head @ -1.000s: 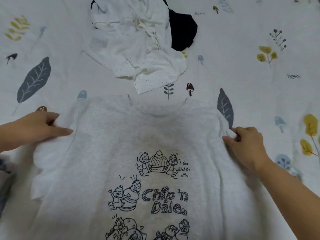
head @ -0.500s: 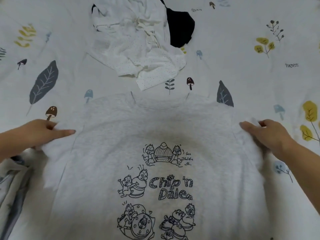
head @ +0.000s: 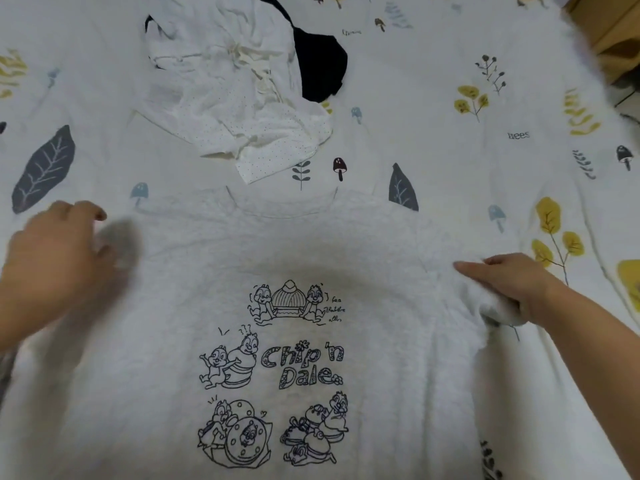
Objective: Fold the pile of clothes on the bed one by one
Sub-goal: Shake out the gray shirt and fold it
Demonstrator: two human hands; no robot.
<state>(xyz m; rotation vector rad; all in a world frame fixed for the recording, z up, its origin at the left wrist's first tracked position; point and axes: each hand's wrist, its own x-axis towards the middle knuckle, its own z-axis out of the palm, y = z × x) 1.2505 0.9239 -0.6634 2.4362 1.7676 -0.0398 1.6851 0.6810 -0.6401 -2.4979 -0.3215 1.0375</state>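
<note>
Left hand [head: 59,258], blurred, grip indeterminable, is lifting off the light grey printed sweatshirt [head: 277,341] lying flat mid-bed; right hand [head: 512,289] is gripping its sleeve. Crumpled white pile [head: 235,98] is staying near the leaf-print bedsheet's [head: 433,98] far edge.

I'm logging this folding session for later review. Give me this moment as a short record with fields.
garment in work: grey sweatshirt, spread flat, print side up, neck away from the person
left hand: blurred, over the sweatshirt's left shoulder; grip unclear
right hand: grips bunched fabric at the right sleeve
waiting pile: white dotted garment lying over a dark garment, beyond the neck
surface: leaf-print bedsheet
</note>
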